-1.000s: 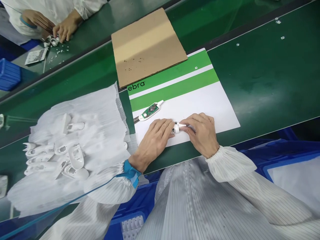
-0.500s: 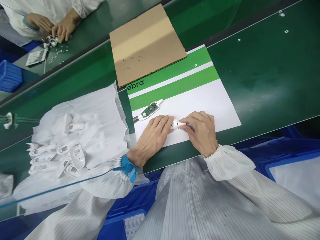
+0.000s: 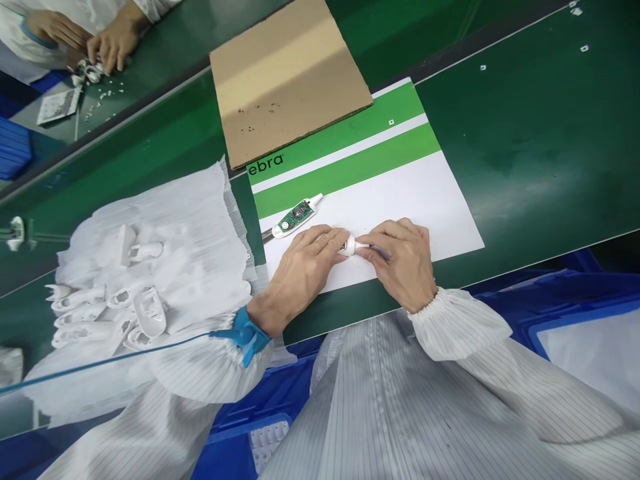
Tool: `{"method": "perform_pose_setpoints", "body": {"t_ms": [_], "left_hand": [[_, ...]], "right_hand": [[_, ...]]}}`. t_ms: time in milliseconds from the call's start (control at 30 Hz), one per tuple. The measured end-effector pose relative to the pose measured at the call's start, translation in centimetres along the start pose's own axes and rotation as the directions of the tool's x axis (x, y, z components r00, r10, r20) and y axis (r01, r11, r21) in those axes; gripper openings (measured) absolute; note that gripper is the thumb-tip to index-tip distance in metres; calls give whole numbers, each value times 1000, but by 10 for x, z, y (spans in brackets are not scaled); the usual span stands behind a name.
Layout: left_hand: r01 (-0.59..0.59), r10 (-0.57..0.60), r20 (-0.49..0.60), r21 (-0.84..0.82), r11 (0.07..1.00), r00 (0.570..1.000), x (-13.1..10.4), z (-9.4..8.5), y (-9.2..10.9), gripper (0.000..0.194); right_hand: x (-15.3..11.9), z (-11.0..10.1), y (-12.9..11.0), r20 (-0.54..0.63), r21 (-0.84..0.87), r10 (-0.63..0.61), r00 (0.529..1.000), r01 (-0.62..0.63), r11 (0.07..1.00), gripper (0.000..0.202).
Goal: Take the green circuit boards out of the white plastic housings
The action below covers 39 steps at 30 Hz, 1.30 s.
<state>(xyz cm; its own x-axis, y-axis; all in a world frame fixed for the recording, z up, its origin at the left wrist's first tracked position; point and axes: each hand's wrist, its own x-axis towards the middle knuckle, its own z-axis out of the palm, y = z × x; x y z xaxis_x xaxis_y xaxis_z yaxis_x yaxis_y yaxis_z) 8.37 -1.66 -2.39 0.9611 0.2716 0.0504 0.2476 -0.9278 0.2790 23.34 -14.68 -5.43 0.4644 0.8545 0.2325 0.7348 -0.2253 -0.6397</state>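
My left hand (image 3: 304, 268) is closed around a small white plastic piece (image 3: 349, 245) with a narrow tip, low over the white part of the printed sheet (image 3: 400, 193). At the tip end, my right hand (image 3: 403, 261) pinches with thumb and fingers. A slim dark bit shows beneath its fingers, too small to name. Most of the white piece is hidden by my hands. Just beyond my left hand lies a white housing half with a green circuit board (image 3: 299, 215) in it. A thin metal strip (image 3: 267, 237) sticks out at its left end.
Several white plastic shells (image 3: 150, 312) lie on white foam wrap (image 3: 195, 220) at the left. A cardboard sheet (image 3: 295, 80) lies behind the printed sheet. At the far left, a co-worker's hands (image 3: 113, 41) handle small white parts. Blue bins (image 3: 280, 400) stand below the table edge.
The view has shifted slightly, so the table things appear a little further left and up. Both hands keep their grip on the white piece, with small finger movements.
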Motion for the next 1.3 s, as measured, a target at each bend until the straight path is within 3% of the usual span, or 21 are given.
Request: {"method": "perform_pose_setpoints", "body": {"t_ms": [133,367,433,533,600,733,867,1000,1167,1300], "left_hand": [[34,-30,54,-81,996,998,8,-8,1,28],[141,-139,60,-26,990,988,11,-6,7,18],[220,-215,79,-66,973,974,11,-9,8,25],[333,-331,42,-165,928,943,9,-14,11,55],[322,-324,32,-236,917,946,6,-13,13,58],[307,-310,45,-323,895,950,4,-5,16,46],[310,-338,-21,-347,885,941,4,5,13,43],[204,-235,-55,-335,920,970,-1,8,9,49],[147,-159,-48,-200,969,986,-18,-6,10,26],[157,-173,-86,-170,973,981,-26,-3,18,21]], "right_hand": [[-2,0,1,-3,7,1,1000,-1,1000,22],[3,0,-8,55,-35,37,998,-35,999,35],[7,3,-12,64,-64,25,998,-21,998,38],[9,6,-16,74,-107,-28,997,36,994,34],[8,7,-17,95,-137,-43,995,56,989,34],[2,10,-18,91,-163,-30,995,45,986,35],[-2,15,-21,53,-160,-6,999,14,987,32],[3,8,-15,105,-133,-16,994,30,991,31],[10,-13,-5,244,41,-117,963,110,993,29],[10,-18,-12,315,-167,-271,910,334,928,25]]}}
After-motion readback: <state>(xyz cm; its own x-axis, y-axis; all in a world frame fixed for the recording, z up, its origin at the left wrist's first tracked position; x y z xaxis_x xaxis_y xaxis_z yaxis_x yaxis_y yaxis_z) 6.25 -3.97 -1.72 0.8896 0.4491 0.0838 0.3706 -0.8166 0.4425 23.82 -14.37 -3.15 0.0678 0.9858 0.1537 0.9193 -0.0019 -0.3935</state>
